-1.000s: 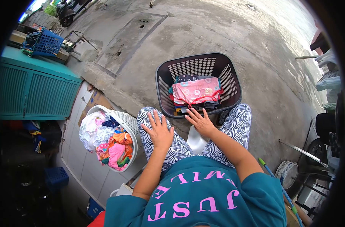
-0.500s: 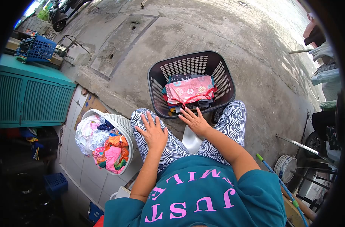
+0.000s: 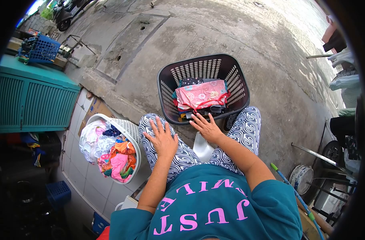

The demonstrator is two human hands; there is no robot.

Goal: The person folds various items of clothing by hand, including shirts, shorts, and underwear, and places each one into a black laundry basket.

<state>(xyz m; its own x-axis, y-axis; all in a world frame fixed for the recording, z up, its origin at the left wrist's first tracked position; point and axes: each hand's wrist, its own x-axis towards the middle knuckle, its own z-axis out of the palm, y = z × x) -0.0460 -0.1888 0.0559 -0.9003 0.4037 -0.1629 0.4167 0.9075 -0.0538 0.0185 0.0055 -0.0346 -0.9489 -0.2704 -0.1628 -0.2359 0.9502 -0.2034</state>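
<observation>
My left hand lies with fingers spread on my left thigh, over the patterned trousers. Fingers apart and holding nothing, my right hand reaches toward the near rim of a dark laundry basket, its fingertips right at that rim. Inside this basket, a folded pink flowered garment with red trim tops a stack of folded clothes. To the left of my left knee, a white laundry basket leans tilted, full of crumpled clothes in white, pink, orange and green.
A teal louvred cabinet stands at left, with a blue crate on top. Hanging clothes line the right edge. A blue-green pole slants at lower right near a white bucket. A scooter is parked far left.
Hardly anything differs. The view has shifted very slightly, while both hands and the clothes keep their places.
</observation>
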